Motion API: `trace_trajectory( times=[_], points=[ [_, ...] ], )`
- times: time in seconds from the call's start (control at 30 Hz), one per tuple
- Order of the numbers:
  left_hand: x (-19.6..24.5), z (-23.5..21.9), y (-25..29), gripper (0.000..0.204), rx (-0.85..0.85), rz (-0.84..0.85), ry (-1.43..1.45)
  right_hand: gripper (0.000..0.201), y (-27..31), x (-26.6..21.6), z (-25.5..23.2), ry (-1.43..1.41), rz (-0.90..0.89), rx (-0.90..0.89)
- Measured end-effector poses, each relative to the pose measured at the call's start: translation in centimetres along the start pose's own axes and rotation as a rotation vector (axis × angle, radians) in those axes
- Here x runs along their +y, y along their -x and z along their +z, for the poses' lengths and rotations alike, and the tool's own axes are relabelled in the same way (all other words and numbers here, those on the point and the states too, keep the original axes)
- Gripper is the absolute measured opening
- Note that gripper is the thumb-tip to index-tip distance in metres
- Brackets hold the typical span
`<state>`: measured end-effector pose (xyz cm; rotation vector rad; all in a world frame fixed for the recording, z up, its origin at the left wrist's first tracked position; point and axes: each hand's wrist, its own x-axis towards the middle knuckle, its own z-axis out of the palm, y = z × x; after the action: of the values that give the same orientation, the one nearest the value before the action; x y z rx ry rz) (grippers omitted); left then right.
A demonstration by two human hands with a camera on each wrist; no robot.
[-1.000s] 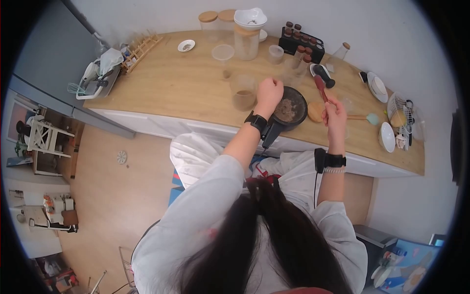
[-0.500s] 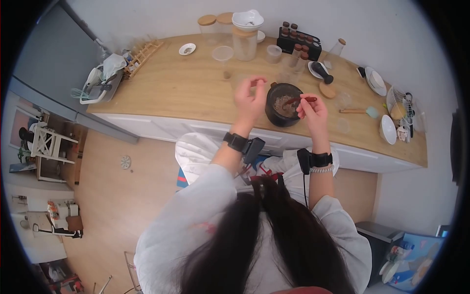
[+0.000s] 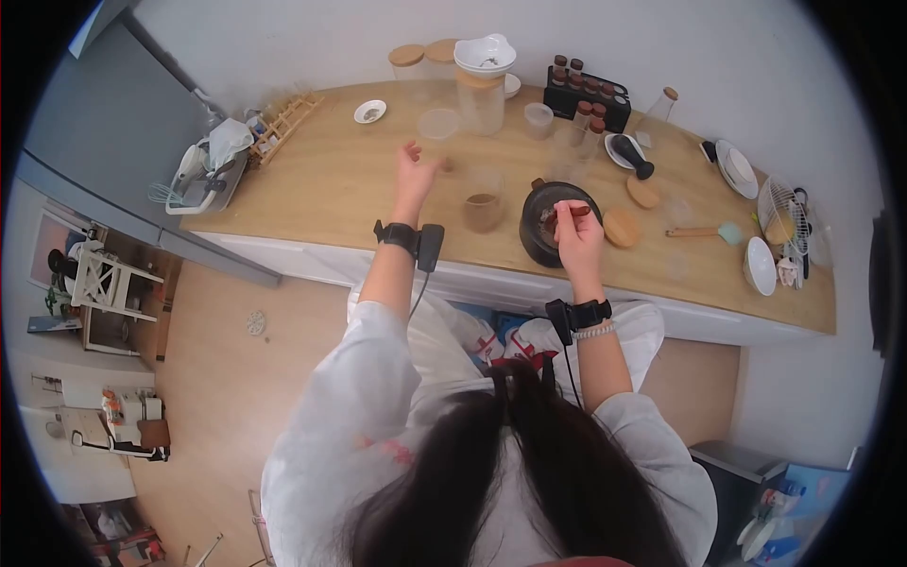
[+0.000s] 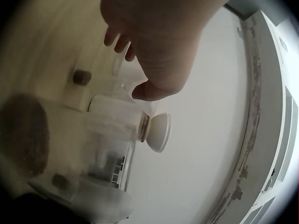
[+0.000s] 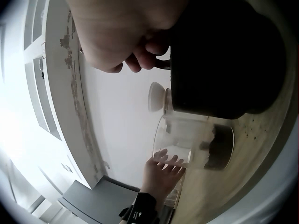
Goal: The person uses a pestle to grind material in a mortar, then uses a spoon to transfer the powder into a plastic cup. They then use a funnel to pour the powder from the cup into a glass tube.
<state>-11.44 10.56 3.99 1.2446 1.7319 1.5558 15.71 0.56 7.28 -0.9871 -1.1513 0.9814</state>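
A black mortar (image 3: 537, 248) with brown crumbly stuff inside stands at the counter's front edge. Over its rim my right hand (image 3: 580, 244) pinches a red-brown spatula (image 3: 579, 212), whose lower end dips inside. From the right wrist view the mortar's dark wall (image 5: 219, 65) fills the upper right, beside the curled fingers. My left hand (image 3: 414, 184) is held over the counter to the left, holding nothing, fingers loosely bent. Between the hands stands a clear glass jar (image 3: 483, 210) with brown contents at its bottom. A small brown stub (image 4: 81, 77) lies near the left hand.
Wooden lids (image 3: 622, 228) lie right of the mortar. Behind are a black pestle (image 3: 631, 156) on a white dish, capped tubes in a black rack (image 3: 588, 99), and a jar topped with white bowls (image 3: 485, 55). A mint-headed spatula (image 3: 704, 232) and white bowl (image 3: 759, 266) sit at right.
My left hand has left the mortar and swung left over the counter. The right hand has lowered the spatula from the right into the mortar. The mortar, tipped earlier, stands more upright.
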Motion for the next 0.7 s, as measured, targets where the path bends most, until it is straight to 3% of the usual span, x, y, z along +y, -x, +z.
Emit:
trace_trajectory(
  times=[0.1,0.2,0.3,0.4,0.5,0.7],
  points=[
    [-2.1,2.5,-1.8,0.076,-0.008,0.004,0.133,0.014,-0.4,0.1,-0.5,-0.056,0.029,0.001],
    [-2.3,4.2,-2.3,0.077,0.008,0.035,0.268,0.013,-0.2,0.1,-0.4,-0.063,0.021,0.006],
    [0.2,4.1,-1.6,0.072,-0.032,-0.039,0.297,0.012,-0.3,0.3,-0.4,-0.072,0.01,0.009],
    [-2.8,4.5,-3.9,0.064,-0.123,0.072,0.384,0.011,-0.3,0.5,-0.4,-0.082,-0.016,0.023],
    [-2.6,4.2,-4.5,0.053,-0.173,0.05,0.385,0.01,-0.2,0.7,-0.4,-0.087,-0.017,0.043],
    [-3.0,4.2,-5.5,0.057,-0.216,0.084,0.37,0.009,-0.3,1.1,-0.6,-0.069,-0.021,0.033]
  ],
)
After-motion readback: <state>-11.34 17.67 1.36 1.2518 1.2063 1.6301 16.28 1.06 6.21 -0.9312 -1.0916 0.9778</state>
